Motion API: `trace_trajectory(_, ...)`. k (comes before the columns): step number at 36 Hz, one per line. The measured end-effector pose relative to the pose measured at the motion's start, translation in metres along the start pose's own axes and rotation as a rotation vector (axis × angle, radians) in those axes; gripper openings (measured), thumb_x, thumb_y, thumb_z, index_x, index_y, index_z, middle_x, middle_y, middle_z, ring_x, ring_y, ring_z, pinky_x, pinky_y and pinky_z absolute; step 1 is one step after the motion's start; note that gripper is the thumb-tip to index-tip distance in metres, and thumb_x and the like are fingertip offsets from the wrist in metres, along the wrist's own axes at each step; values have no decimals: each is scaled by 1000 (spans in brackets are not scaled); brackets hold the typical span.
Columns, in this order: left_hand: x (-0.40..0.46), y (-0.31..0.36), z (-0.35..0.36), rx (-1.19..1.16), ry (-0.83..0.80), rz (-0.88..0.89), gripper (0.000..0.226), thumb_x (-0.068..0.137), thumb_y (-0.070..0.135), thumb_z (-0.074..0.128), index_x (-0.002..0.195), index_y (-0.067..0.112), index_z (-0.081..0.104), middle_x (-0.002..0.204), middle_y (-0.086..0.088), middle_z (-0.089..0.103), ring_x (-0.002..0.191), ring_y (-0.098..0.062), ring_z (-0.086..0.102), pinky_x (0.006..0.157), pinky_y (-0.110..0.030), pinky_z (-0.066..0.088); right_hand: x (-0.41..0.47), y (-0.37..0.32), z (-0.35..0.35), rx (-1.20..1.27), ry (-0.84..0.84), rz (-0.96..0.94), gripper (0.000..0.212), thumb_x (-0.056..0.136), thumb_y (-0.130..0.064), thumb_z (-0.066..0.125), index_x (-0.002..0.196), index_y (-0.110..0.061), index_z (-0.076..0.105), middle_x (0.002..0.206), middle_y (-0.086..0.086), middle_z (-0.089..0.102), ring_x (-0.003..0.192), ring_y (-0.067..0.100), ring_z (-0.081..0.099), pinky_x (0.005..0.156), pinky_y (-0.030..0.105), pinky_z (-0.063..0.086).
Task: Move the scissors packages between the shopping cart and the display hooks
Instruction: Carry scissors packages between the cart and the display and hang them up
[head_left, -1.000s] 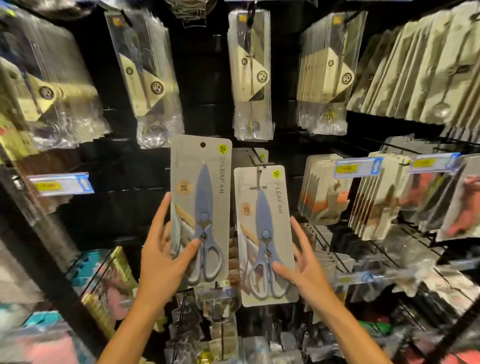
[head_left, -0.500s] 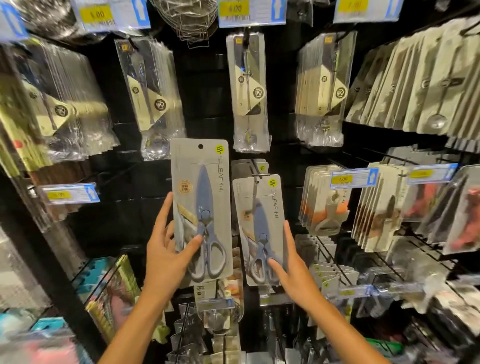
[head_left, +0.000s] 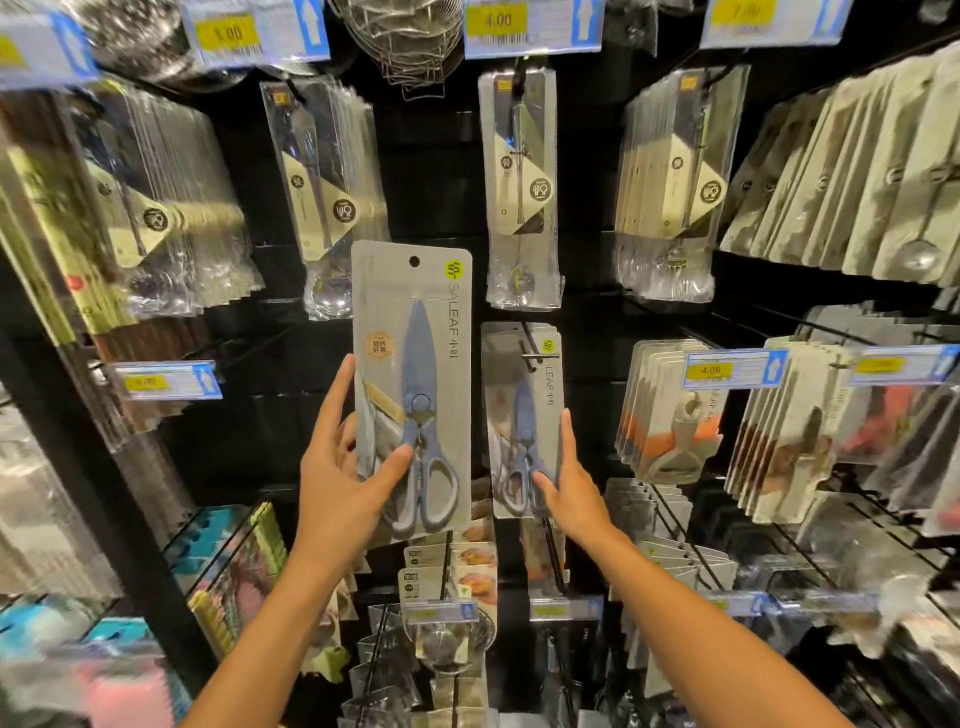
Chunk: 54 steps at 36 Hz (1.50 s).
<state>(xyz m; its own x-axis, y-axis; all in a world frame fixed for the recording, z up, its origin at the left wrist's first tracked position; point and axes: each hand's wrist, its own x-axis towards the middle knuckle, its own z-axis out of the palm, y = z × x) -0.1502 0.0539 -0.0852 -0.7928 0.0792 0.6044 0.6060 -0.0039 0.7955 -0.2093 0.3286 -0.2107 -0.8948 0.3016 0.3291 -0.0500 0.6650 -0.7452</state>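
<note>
The left hand (head_left: 337, 483) is gripping one scissors pack (head_left: 413, 384) by its lower left edge, thumb lying across the front over the scissor handles and fingers reaching up behind the card's left side. The pack is standing upright, clear of any hook, its round hang hole (head_left: 414, 261) showing empty at the top. Above the grip the grey card is carrying a yellow-green logo and the word "SALEAF" running down the right side, with a round orange sticker of small characters that cannot be read. The scissors themselves are showing a blue-grey blade pointing up and pale grey loop handles at the bottom, just right of the thumb. Right of this pack, a second pack (head_left: 522, 415) of the same kind is hanging on a hook (head_left: 537, 356), whose short crossbar is sticking out through the card top, with more cards stacked behind it. The right hand (head_left: 569, 493) is clasping that hung pack at its lower right edge, fingers lying up along the side and thumb on the front near the handles. Further right of that grip, a price tag (head_left: 732, 370) is reading "4.00"; another tag (head_left: 530, 26) high above both hands is also reading "4.00".
</note>
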Motion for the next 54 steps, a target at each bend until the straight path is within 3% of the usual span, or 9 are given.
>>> trace_trajectory(4,0,2,0,7,2,2,94,86,-4,73,158,35,28,130,35,60,123,-2,61,89,-14,54,12,2,5,-56,6,29,105,99,-31,61,140,-62,-31,142,13,56,115,33,65,93,56,55)
trace_trajectory(7,-2,1,-1,-2,4,1,94,86,-3,73,157,38,29,141,19,58,125,-5,61,90,-16,55,19,4,5,-73,16,48,108,98,-31,62,138,-64,-33,133,12,61,110,30,67,92,56,54)
trace_trajectory(18,-6,-1,-1,-28,-3,-15,94,86,-4,72,158,36,27,130,18,66,121,-8,65,89,-20,57,3,-4,-5,-61,-25,81,107,88,-38,75,157,-42,-7,155,11,35,137,33,45,106,50,46)
trace_trajectory(24,-10,-5,2,-35,-14,-2,94,84,4,75,156,43,29,146,7,57,128,-11,60,94,-23,56,-49,-48,-19,342,-105,-84,67,98,-38,61,154,-45,25,155,-12,40,134,-8,41,103,11,40)
trace_trajectory(32,-28,-18,10,-55,-15,-34,98,83,1,76,157,42,26,146,-4,57,129,-21,61,97,-39,58,-91,-100,-30,627,-287,-182,92,92,-28,72,153,-56,8,138,-5,59,106,17,72,92,40,59)
trace_trajectory(40,-34,-26,13,-6,-30,-85,105,81,1,79,159,38,20,134,9,65,123,-13,64,94,-29,58,-104,-87,-24,508,-248,-212,87,92,-19,74,154,-51,21,123,-28,65,109,7,70,88,36,61)
trace_trajectory(43,-35,-26,14,68,-92,-79,111,82,4,81,159,43,12,142,14,57,124,-4,61,89,-21,57,-109,-77,-20,484,-259,-191,87,92,-22,74,152,-55,21,126,-21,66,111,6,69,91,37,60)
trace_trajectory(47,-37,-31,20,139,-160,-88,118,80,13,85,156,52,4,160,10,36,132,-5,55,92,-24,58,-116,-61,-18,442,-237,-150,87,93,-23,73,150,-61,19,134,-15,63,114,4,67,90,37,61)
trace_trajectory(54,-35,-39,45,209,-247,-118,130,80,13,85,153,55,-14,161,10,33,137,-13,53,102,-38,55,-123,-40,-26,410,-214,-110,88,95,-23,70,152,-59,14,126,-36,61,113,-3,65,85,19,57)
